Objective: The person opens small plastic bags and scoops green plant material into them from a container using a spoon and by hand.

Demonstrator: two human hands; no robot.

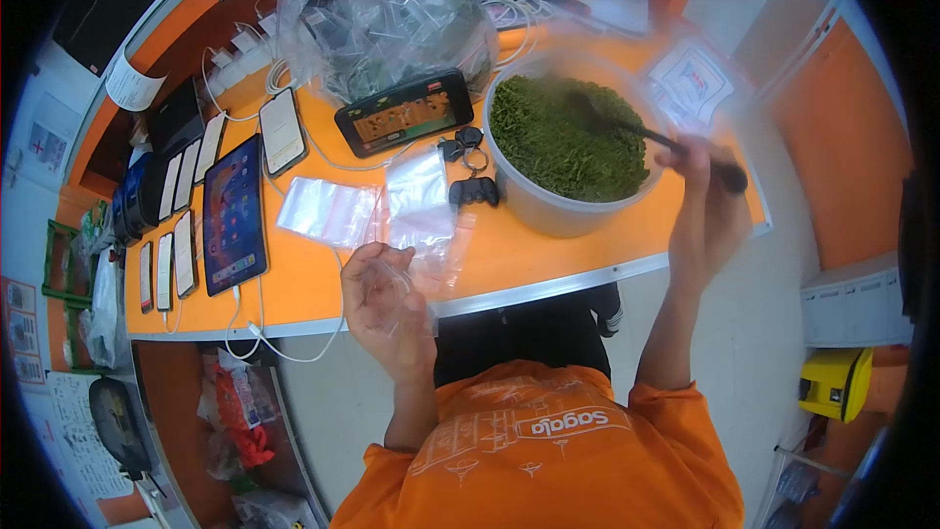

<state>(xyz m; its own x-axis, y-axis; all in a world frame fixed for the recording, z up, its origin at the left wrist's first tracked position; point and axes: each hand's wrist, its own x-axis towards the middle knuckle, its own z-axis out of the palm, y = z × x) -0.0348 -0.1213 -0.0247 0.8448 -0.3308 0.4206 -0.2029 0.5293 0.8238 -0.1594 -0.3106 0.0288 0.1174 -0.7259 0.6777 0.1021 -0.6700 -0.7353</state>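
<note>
Right fingers (695,149) on spoon (634,128), left (374,254) on bag (399,306)

Bright, cool light; wide-angle edges curved, corners black; spoon area blurred.

T-shirt (548,470): orange, plain-coloured body
Chest print (529,431): white; lettering reads "Sagala", fine line drawings around it
Sleeves (676,407): short, same orange, forearms uncovered
Trousers (519,343): black; only upper part in view
Shoe (610,321): dark with light stripes, small in view, type unclear
Left hand (387,304): bare
Right hand (715,211): bare
</note>
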